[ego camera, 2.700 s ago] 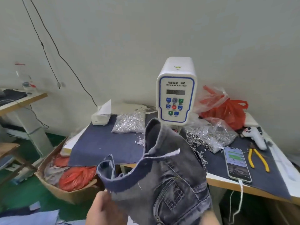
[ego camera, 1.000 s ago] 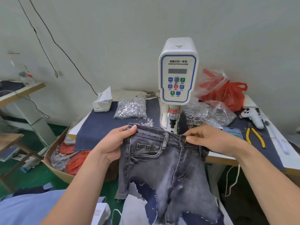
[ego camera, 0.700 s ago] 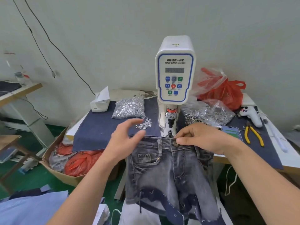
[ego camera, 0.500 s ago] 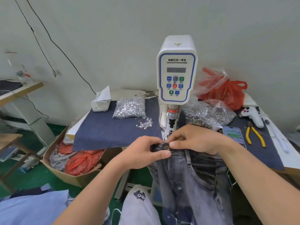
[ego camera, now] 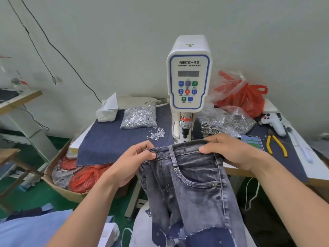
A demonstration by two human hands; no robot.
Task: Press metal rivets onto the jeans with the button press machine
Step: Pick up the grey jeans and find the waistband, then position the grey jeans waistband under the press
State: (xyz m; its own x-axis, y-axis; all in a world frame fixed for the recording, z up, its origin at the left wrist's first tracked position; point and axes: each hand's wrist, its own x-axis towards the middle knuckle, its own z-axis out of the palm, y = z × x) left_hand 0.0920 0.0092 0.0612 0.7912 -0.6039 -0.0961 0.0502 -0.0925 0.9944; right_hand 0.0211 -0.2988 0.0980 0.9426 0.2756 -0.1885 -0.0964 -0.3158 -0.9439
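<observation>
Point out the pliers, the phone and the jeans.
pliers [ego camera: 279,146]: head view, on a yellow handle.
phone [ego camera: 252,141]: head view, on the lit screen.
jeans [ego camera: 194,177]: head view, on the grey front by the pocket.

My worktop [ego camera: 318,172] is covered by a dark blue denim cloth [ego camera: 110,141]. On it stand the button press machine [ego camera: 189,81], a tissue box [ego camera: 106,113], two bags of rivets [ego camera: 139,115] [ego camera: 229,122], loose rivets [ego camera: 157,135], a phone [ego camera: 252,141], yellow pliers [ego camera: 276,144], a white controller [ego camera: 275,122] and a red plastic bag [ego camera: 245,98].
</observation>
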